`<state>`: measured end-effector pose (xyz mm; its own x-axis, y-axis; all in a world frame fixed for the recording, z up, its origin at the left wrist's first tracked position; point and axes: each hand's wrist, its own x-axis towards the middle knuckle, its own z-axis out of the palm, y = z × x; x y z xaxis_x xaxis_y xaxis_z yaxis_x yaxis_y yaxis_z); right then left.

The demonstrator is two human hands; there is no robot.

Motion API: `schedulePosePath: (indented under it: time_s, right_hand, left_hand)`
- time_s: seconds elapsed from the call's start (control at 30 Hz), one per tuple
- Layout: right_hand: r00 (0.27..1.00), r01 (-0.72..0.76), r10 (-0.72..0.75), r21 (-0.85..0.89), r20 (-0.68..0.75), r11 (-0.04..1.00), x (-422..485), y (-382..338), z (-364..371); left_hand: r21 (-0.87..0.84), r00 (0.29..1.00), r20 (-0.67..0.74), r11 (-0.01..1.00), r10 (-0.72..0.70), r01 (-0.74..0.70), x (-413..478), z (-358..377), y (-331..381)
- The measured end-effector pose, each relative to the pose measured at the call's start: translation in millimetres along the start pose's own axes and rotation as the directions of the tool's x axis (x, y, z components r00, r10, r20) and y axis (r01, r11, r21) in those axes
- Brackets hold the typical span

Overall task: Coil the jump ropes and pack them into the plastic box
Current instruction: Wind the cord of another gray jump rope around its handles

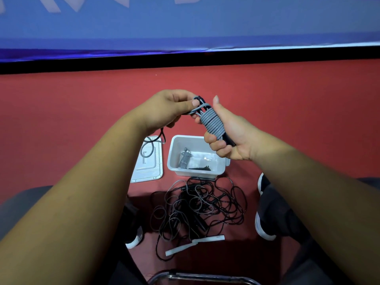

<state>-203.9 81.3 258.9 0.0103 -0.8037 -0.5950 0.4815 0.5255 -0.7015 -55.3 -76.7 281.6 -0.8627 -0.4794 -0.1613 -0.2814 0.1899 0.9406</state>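
Right hand (232, 136) gripped coiled grey jump rope (212, 122); left hand (168, 109) pinched its end, clear of white plastic box (197, 172) rim.

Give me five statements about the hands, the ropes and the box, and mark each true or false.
1. The right hand grips a grey rope wound round black handles. True.
2. The plastic box holds nothing. False: a coiled grey bundle and a dark bundle lie in it.
3. The lid lies on the floor, left of the box. True.
4. The left hand holds nothing. False: it pinches the loose end of the grey rope.
5. Every rope is coiled. False: a tangle of ropes lies on the floor, nearer the person than the box.
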Motion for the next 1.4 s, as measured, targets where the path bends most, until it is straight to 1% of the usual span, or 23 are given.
schedulePosePath:
  time_s: [0.07,0.13,0.23,0.37,0.47,0.6,0.7,0.77,0.87,1.0,1.13,1.3,1.4]
  right_hand:
    - [0.998,0.045,-0.046,-0.035,-0.035,0.998,0.1,1.8,3.2]
    - [0.997,0.056,-0.057,-0.037,-0.044,0.998,-0.3,2.3,5.8]
    - [1.000,0.004,-0.005,-0.030,-0.022,1.000,-2.2,0.3,4.0]
    - [0.999,-0.054,0.054,0.025,-0.006,0.998,-4.2,-3.3,-2.0]
    - [0.999,-0.051,0.051,0.053,0.009,0.997,-4.7,-7.0,-5.1]
    - [0.999,-0.035,0.033,0.094,0.013,0.995,-4.3,-11.5,-5.2]
    - [1.000,-0.010,0.011,0.097,-0.016,0.995,-3.0,-11.2,-3.6]
    - [0.999,0.009,-0.004,0.087,-0.052,0.996,-0.9,-10.7,-3.5]
    - [0.994,0.022,-0.013,0.086,-0.108,0.996,1.7,-11.8,-4.3]
    - [0.985,0.044,-0.023,0.121,-0.169,0.992,3.8,-13.5,-7.9]
    - [0.983,0.050,-0.029,0.114,-0.183,0.992,4.6,-14.6,-11.2]
    - [0.987,0.041,-0.023,0.114,-0.157,0.993,2.7,-17.0,-12.5]
    - [0.994,0.031,-0.016,0.141,-0.106,0.989,-0.9,-19.7,-12.2]
  left_hand:
    - [0.000,1.000,-0.017,1.000,-0.006,0.006,1.6,0.7,-1.9]
    - [0.017,0.999,-0.053,1.000,-0.011,0.012,2.8,2.2,-3.2]
    - [0.034,0.993,-0.115,0.999,-0.023,0.027,1.9,6.7,-1.3]
    - [0.078,0.990,-0.140,0.996,-0.033,0.044,1.5,11.0,0.3]
    - [0.146,0.989,-0.151,0.989,0.012,0.010,1.9,12.6,5.3]
    - [0.180,0.983,-0.165,0.982,0.079,-0.049,1.3,11.2,13.7]
    - [0.277,0.981,-0.186,0.961,0.048,0.005,3.0,6.3,10.1]
    - [0.287,0.983,-0.184,0.957,0.022,0.032,3.9,4.0,6.5]
    - [0.250,0.995,-0.095,0.968,0.002,0.022,2.5,3.8,7.0]
    - [0.103,0.997,-0.011,0.991,-0.079,0.080,3.0,3.0,5.5]
    - [0.006,0.992,-0.014,0.992,-0.127,0.127,5.5,3.1,-0.2]
    - [-0.026,0.986,-0.019,0.986,-0.163,0.163,3.8,4.9,0.7]
    - [-0.040,0.985,0.002,0.984,-0.171,0.171,1.5,5.1,1.7]
